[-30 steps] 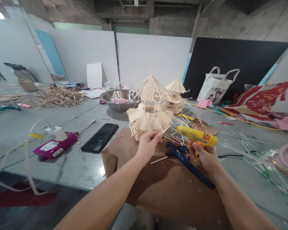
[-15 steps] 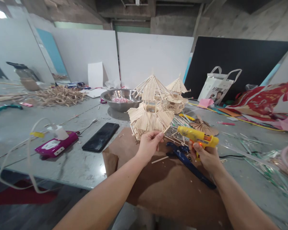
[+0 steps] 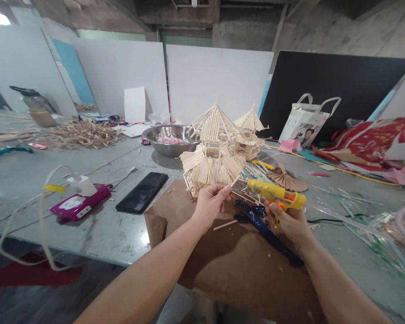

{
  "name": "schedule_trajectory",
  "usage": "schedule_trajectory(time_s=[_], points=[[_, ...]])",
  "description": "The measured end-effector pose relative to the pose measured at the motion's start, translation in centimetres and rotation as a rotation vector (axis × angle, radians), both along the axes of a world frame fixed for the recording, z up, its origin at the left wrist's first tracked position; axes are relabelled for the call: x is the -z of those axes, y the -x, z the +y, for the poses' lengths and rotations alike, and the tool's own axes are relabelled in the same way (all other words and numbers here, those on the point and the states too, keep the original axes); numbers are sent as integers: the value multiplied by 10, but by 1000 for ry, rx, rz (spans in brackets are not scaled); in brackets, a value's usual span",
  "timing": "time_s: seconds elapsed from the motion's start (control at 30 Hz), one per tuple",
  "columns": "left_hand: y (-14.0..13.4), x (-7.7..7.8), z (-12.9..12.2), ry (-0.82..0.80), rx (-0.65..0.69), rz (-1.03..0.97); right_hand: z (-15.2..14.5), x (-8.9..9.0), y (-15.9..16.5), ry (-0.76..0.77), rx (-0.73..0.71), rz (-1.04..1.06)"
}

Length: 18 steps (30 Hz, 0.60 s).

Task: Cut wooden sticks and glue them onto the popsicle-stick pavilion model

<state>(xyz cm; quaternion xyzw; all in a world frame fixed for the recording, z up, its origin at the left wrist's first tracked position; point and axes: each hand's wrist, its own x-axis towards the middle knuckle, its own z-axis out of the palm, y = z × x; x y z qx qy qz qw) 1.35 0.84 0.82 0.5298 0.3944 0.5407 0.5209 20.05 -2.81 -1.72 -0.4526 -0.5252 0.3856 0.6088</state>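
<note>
My left hand pinches a thin wooden stick just before the stick-built pavilion; my right hand wraps the yellow glue gun, nozzle by the stick's end, touching or not I can't tell

the glue gun is yellow, the stick model cream, the pliers navy, the sheet brown, the counter grey.

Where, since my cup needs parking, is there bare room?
On the grey tabletop, between the black rectangular phone, the flat brown sheet and front edge; also the sheet's middle, barring crumbs. Crowded: beside the pale wooden-stick model, around the yellow glue gun and blue tool.
</note>
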Motion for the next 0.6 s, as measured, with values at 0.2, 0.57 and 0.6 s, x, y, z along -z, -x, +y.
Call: schedule_trajectory(time_s=[0.2, 0.57, 0.6], points=[[0, 0, 0, 13, 4, -3, 0, 1, 1, 7, 3, -10], [0, -1, -1, -3, 9, 30, -2, -9, 0, -103, 32, -104], [0, -1, -1, -5, 11, 34, -2, -9, 0, -106, 31, -103]])
